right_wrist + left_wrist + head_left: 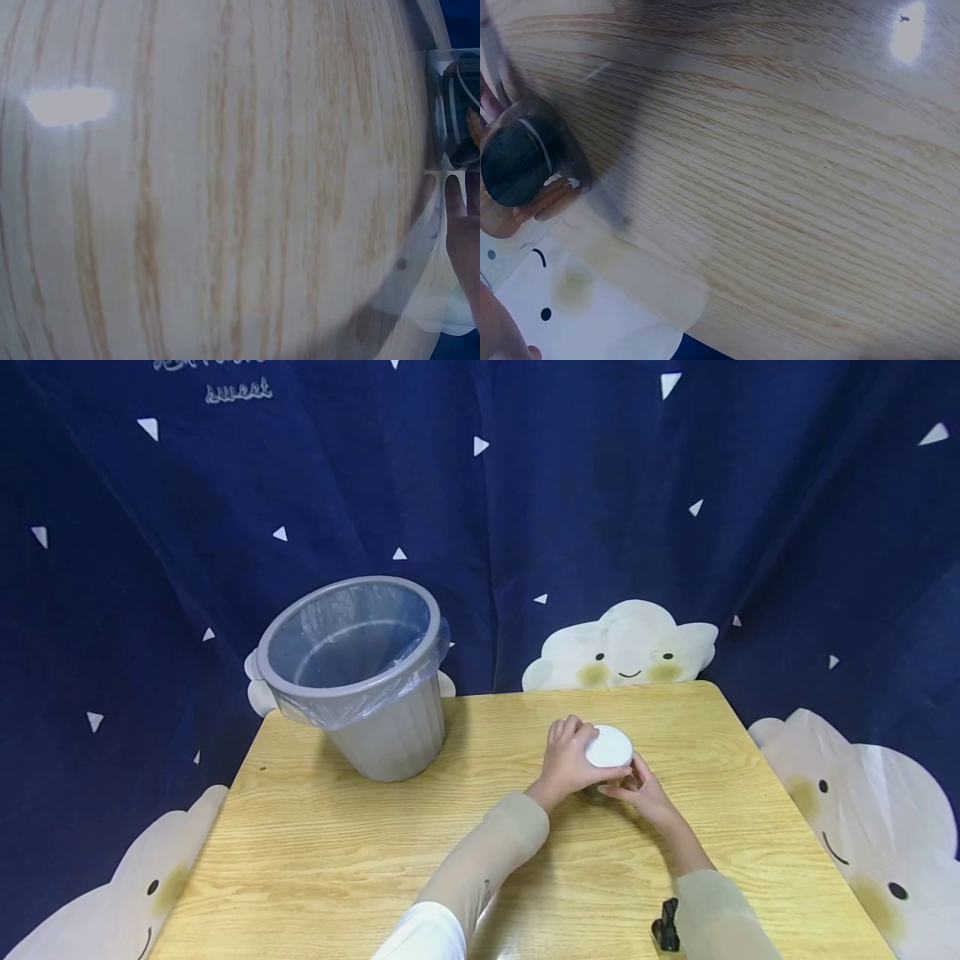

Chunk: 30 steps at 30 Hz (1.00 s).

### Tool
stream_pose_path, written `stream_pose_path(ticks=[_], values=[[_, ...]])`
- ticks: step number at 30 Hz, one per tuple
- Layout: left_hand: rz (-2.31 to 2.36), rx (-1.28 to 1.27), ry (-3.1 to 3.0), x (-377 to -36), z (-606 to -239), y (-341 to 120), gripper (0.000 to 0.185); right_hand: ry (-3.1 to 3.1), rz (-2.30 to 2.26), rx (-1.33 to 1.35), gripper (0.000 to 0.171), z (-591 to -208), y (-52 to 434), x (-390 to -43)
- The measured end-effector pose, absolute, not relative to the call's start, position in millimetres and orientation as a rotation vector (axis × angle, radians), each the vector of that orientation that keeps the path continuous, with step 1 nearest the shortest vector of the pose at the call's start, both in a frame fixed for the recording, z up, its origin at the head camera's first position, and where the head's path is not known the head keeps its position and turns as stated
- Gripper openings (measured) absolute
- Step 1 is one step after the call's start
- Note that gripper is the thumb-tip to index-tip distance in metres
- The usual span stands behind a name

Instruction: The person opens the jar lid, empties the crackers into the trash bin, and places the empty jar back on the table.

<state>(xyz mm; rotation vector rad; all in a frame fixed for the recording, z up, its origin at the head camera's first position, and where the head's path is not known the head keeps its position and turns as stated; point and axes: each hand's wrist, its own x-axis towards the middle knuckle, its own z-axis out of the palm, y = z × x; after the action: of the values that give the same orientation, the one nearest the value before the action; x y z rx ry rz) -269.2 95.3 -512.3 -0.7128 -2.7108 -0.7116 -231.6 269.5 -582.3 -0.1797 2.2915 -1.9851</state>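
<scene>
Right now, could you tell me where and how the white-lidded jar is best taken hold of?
Grip the white-lidded jar low on its clear side wall, coming from the right, as the right hand does. It stands upright on the table, and the left hand already curls round the flat round lid, so the top is taken; the round wall probably suits a wrap.

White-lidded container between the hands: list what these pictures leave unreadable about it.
- Body of the container, head view: covered by the left hand and right hand; only the white lid shows.
- Contents: the left wrist view shows something dark through the clear wall, blurred and cut by the left edge.
- Right wrist view: container cut off by the right edge.
- Small black object on the table: too small to identify.
</scene>
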Motion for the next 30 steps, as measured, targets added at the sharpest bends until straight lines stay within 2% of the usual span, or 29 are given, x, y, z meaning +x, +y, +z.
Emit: stream_pose_path(ticks=[12, 18, 22, 30], values=[[-0.626, -0.664, -2.733, -267, -511, 97, 0.067, 2.289, -1.978, -0.173, 0.090, -583, 269, -233], [-0.465, -0.696, -2.733, -268, -511, 95, 0.073, 2.274, -1.991, -0.175, 0.090, -584, 269, -233], [-0.398, -0.769, -2.697, -272, -512, 91, 0.077, 2.274, -1.985, -0.188, 0.091, -583, 269, -232], [-0.639, -1.055, -2.686, -285, -510, 78, 0.078, 2.274, -1.978, -0.184, 0.091, -579, 268, -231]])
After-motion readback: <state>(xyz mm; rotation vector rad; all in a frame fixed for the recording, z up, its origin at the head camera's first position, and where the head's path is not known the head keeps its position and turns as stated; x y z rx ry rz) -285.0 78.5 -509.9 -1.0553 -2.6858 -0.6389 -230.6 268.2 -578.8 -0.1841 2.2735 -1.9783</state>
